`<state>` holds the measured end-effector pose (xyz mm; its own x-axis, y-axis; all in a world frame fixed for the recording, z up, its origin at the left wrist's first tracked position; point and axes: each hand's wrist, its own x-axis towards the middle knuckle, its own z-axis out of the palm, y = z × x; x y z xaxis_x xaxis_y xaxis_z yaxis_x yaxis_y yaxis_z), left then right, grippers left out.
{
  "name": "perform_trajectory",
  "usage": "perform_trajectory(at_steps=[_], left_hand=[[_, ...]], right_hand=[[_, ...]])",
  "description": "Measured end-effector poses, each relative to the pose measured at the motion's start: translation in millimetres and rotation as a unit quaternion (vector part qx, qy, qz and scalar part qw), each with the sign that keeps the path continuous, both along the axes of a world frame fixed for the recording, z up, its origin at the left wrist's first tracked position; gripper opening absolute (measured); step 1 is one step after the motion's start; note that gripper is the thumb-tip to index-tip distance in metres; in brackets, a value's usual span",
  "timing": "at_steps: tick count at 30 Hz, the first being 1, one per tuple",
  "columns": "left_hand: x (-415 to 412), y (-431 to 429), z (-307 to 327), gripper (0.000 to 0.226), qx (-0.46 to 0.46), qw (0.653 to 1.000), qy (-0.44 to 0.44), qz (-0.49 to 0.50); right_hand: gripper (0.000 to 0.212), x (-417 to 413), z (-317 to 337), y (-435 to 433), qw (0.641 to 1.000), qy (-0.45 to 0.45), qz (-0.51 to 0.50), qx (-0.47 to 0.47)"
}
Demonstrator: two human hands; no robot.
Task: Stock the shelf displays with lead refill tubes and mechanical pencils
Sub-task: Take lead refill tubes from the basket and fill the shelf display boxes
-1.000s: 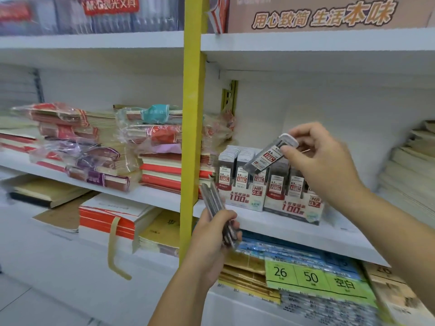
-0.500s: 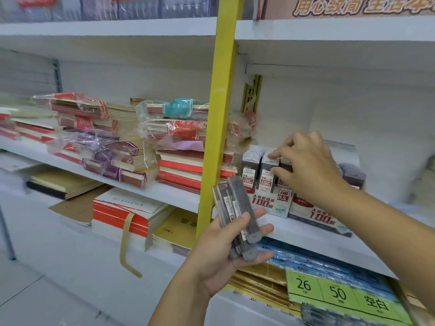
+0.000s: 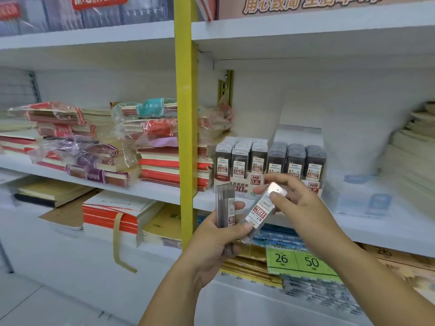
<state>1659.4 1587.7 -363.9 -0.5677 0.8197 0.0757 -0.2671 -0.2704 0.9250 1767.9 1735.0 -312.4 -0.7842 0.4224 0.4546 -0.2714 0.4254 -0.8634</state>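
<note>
One lead refill tube [image 3: 260, 211], label reading 0.7, sits tilted at centre frame, pale cap up and to the right. Your right hand [image 3: 303, 205] pinches its upper end, fingers closed on it; its lower end rests against your left thumb. Your left hand [image 3: 219, 234] stays clamped around a small stack of tubes [image 3: 225, 208], held upright just left of the single one. Behind, centre right, the display box [image 3: 268, 168] on the middle shelf [image 3: 367, 229] shows six rows that look nearly full: restocking seems well along. Left to do: this tube, the handful. No mechanical pencils visible.
</note>
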Motion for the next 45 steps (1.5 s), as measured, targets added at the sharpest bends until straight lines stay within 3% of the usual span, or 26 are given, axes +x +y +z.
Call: perform_trajectory(at_steps=[8, 12, 14, 17, 20, 22, 24, 29, 32, 36, 38, 42, 45], left_hand=[[2, -2, 4, 0.053, 0.001, 0.996, -0.001, 0.092], [3, -1, 4, 0.029, 0.000, 0.991, 0.027, 0.133], [2, 0, 4, 0.024, -0.016, 0.988, 0.066, 0.139], [2, 3, 6, 0.022, -0.017, 0.987, 0.100, 0.125], [-3, 7, 9, 0.019, -0.008, 0.990, 0.081, 0.115], [-7, 12, 10, 0.018, -0.003, 0.994, 0.047, 0.100], [-10, 17, 13, 0.019, 0.002, 0.997, 0.028, 0.078], [-9, 27, 12, 0.014, 0.015, 0.997, 0.055, 0.044], [-6, 30, 12, 0.025, 0.030, 0.997, 0.073, 0.019], [-2, 32, 13, 0.030, 0.027, 0.997, 0.066, -0.017], [-1, 32, 13, 0.029, 0.023, 0.998, 0.058, -0.024], [2, 32, 11, 0.035, 0.020, 0.998, 0.056, -0.035], [6, 31, 11, 0.045, 0.013, 0.997, 0.064, -0.044]], right_hand=[[0.020, 22, -21, 10, 0.992, -0.021, -0.009, -0.122], [0.024, 25, -25, 5, 0.991, -0.132, -0.014, -0.010], [0.021, 22, -23, -2, 0.989, -0.143, -0.012, 0.035], [0.032, 14, -15, -9, 0.983, -0.133, -0.018, 0.125], [0.062, 13, 2, -7, 0.977, -0.113, -0.019, 0.178], [0.072, 19, 22, 4, 0.985, -0.042, -0.058, 0.160], [0.063, 26, 45, 19, 0.983, 0.048, -0.099, 0.144], [0.041, 28, 84, 50, 0.943, 0.125, -0.200, 0.234], [0.039, 22, 87, 61, 0.916, 0.068, -0.240, 0.314], [0.040, 10, 72, 71, 0.910, -0.030, -0.235, 0.340], [0.039, 3, 60, 76, 0.884, -0.066, -0.265, 0.381], [0.042, 0, 49, 79, 0.820, -0.060, -0.352, 0.448], [0.043, 3, 41, 71, 0.825, -0.037, -0.365, 0.430]])
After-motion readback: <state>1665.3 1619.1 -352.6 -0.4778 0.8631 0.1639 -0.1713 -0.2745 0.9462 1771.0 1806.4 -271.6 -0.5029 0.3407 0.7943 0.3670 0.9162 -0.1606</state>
